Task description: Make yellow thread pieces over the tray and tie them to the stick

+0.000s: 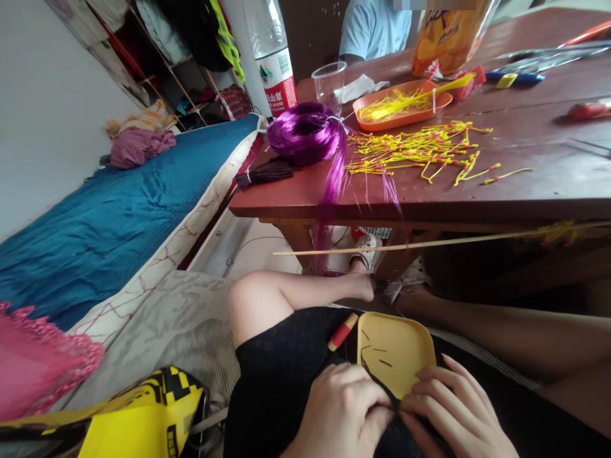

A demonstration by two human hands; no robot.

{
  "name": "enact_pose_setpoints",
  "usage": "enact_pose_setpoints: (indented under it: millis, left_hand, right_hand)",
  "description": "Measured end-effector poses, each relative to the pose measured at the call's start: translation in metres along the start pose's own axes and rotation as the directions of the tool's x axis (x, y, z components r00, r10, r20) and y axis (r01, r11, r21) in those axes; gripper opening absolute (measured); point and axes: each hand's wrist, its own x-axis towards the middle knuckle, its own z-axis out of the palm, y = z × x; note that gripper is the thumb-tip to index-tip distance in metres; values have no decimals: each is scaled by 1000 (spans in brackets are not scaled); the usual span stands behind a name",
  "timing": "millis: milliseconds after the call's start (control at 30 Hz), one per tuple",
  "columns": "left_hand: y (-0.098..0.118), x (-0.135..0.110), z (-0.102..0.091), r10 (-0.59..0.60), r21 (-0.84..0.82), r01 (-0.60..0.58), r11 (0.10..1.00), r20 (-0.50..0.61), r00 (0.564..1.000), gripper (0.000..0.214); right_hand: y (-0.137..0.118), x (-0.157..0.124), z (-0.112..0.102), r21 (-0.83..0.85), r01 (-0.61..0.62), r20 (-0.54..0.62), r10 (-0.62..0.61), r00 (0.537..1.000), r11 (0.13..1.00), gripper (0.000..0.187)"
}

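Observation:
Over the dark cloth on my lap, my left hand (344,401) and my right hand (453,407) meet fingertip to fingertip. Both are closed in a pinch, and whatever lies between the fingers is too small and too hidden to name. Just beyond them rests a shallow yellow tray (405,337) with several short dark slivers in it. Its near edge is partly behind my hands. A spool (344,332) wound with red thread lies beside the tray on the left.
A thin stick (405,245) crosses in front of the red-brown table (525,184). On the table are a purple fibre coil (305,133), a dark bundle (265,172), yellow stems with red bands (415,149), an orange tray (367,122) and a bottle (274,70). Someone in blue (375,28) sits opposite.

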Motion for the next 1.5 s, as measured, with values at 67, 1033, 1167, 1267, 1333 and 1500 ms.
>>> enact_pose_setpoints:
  millis: [67,1033,1167,1267,1333,1500]
  left_hand:
    - [0,0,0,0,0,0,1000,0,1000,9]
    - [-3,6,27,-255,-802,126,584,-34,966,39]
    - [0,10,23,-375,-847,368,384,221,900,39]
    - [2,16,20,-309,-858,390,335,291,905,37]
    - [4,20,18,-324,-903,387,189,314,892,34]
    - [4,25,14,-430,-891,296,-344,430,794,27]
  right_hand:
    - [0,0,0,-7,3,-2,-3,1000,1000,8]
    - [-8,23,8,740,-658,561,669,487,-141,30]
    - [-11,19,18,758,-580,605,655,453,-299,29]
    - [-13,20,17,748,-588,626,622,470,-309,29]
    - [-12,22,11,756,-602,599,644,477,-258,27]
    - [-12,8,2,675,-728,535,602,593,117,24]
